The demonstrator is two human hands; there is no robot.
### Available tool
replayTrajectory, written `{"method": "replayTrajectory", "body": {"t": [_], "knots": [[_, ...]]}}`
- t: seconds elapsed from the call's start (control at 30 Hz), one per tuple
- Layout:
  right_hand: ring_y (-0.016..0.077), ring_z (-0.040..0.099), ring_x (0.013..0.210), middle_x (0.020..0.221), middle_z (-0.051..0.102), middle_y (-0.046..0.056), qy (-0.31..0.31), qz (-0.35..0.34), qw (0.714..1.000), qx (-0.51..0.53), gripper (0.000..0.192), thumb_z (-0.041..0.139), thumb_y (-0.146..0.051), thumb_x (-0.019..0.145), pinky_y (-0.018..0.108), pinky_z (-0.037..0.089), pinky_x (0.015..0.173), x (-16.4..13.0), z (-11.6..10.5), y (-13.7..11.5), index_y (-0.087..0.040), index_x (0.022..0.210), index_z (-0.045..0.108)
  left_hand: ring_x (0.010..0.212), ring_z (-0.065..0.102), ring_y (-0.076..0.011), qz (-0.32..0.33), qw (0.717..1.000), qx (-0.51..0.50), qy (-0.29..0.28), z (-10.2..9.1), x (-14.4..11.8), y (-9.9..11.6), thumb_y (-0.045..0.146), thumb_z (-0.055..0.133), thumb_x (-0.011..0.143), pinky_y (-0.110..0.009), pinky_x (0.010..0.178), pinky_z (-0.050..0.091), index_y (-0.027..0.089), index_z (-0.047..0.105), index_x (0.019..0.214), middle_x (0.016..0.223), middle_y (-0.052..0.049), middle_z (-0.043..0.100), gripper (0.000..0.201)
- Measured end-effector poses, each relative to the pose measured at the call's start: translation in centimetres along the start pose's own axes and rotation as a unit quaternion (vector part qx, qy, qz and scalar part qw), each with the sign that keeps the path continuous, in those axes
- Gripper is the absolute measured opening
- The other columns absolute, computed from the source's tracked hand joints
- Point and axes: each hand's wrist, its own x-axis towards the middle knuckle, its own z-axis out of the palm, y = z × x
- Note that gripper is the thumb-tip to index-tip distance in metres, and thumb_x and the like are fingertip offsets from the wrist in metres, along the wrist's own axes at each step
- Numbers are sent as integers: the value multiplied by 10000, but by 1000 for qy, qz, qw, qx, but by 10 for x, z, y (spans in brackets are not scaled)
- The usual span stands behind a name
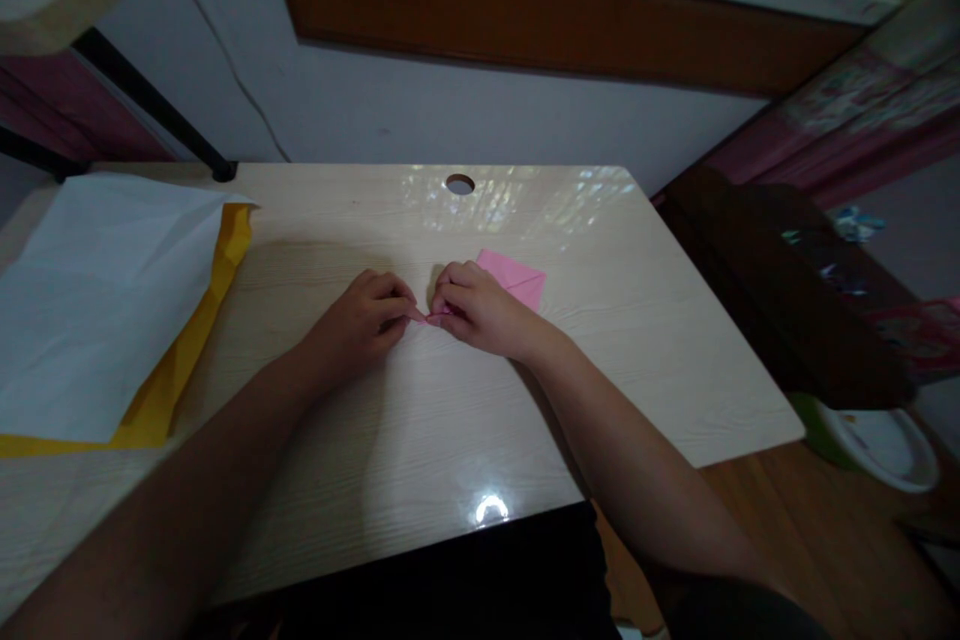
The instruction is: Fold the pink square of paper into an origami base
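A folded pink paper lies on the light wooden desk, near its middle. My right hand rests on the paper's left part and pinches a narrow pink point between its fingertips. My left hand pinches the same pink point from the left side, fingers closed on it. Both hands meet at that tip, and most of the fold under them is hidden.
A large white sheet lies over a yellow sheet on the desk's left side. A round cable hole sits at the desk's back edge. A dark chair and a white and green basin stand to the right on the floor.
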Motion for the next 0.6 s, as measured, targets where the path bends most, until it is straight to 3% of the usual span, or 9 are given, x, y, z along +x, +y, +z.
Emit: {"method": "replayTrajectory", "body": {"t": [0.6], "knots": [[227, 561, 939, 992, 607, 89, 9, 7, 1000, -12, 77, 608, -135, 903, 375, 436, 859, 1, 2, 1, -177, 895, 672, 998, 586, -226, 0, 1000, 0, 5, 0, 1, 2, 149, 611, 928, -414, 939, 453, 236, 762, 1001, 1044, -59, 676, 189]]}}
